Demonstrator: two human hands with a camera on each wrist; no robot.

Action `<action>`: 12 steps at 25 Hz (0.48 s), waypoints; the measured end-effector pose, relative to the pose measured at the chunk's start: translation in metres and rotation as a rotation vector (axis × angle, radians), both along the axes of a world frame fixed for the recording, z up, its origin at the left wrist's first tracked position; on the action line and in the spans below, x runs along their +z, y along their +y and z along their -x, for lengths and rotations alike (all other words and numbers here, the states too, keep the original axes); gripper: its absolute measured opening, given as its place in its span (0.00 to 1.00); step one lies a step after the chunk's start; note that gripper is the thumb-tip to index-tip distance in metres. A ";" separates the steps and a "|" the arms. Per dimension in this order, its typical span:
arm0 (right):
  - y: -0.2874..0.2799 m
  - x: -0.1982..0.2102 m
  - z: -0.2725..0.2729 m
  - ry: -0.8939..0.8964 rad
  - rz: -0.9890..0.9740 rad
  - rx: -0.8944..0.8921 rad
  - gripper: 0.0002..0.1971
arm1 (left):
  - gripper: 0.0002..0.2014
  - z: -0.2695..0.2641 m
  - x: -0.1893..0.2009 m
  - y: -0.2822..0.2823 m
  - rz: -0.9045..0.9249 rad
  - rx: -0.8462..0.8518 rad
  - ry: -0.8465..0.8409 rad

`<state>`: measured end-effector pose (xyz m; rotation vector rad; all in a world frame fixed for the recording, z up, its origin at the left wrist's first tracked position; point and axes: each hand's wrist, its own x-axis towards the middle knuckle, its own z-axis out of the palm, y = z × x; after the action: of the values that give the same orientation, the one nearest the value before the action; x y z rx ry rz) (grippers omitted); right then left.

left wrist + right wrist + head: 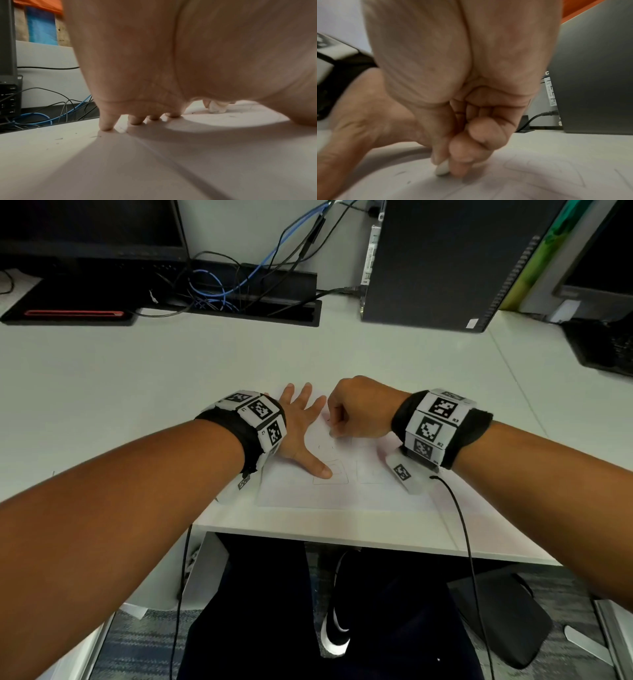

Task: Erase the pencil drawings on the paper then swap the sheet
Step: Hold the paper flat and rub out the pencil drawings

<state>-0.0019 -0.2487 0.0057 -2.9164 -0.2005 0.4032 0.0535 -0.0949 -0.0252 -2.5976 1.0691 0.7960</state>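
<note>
White table [137, 392] carries the paper [342, 491] at its near edge. Left hand [298, 426] presses flat on the sheet, fingers spread. Right hand [359, 409] pinches a white eraser [442, 169] against the paper's faint pencil drawings [332, 474].

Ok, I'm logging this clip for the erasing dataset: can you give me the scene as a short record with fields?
surface: white desk
paper: sheet flat near the desk's front edge
drawings: faint pencil outlines remain
left hand: spread, fingers pressing the sheet
right hand: pinching a white eraser against the sheet
background: computer tower, cables
</note>
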 end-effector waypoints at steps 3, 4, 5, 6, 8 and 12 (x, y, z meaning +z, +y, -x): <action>0.002 -0.003 0.006 0.017 -0.003 0.003 0.05 | 0.70 0.002 -0.001 0.000 0.002 -0.011 -0.009; 0.001 -0.002 0.005 0.018 -0.009 -0.010 0.05 | 0.70 0.004 -0.001 0.001 0.004 -0.026 -0.016; 0.000 -0.003 0.004 0.017 -0.022 -0.023 0.05 | 0.69 0.005 0.000 0.005 0.003 -0.046 -0.010; -0.002 -0.004 0.003 0.017 -0.035 -0.037 0.04 | 0.68 0.007 0.001 0.009 -0.005 -0.062 0.009; -0.003 -0.004 0.002 0.013 -0.041 -0.057 0.04 | 0.69 0.010 0.003 0.015 -0.031 -0.076 0.047; 0.000 -0.002 0.008 0.006 -0.100 -0.046 0.04 | 0.71 0.009 0.003 0.020 -0.062 -0.068 0.050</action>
<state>-0.0102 -0.2483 0.0034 -2.8154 -0.1477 0.3838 0.0449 -0.0750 -0.0221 -2.4888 1.1215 0.8676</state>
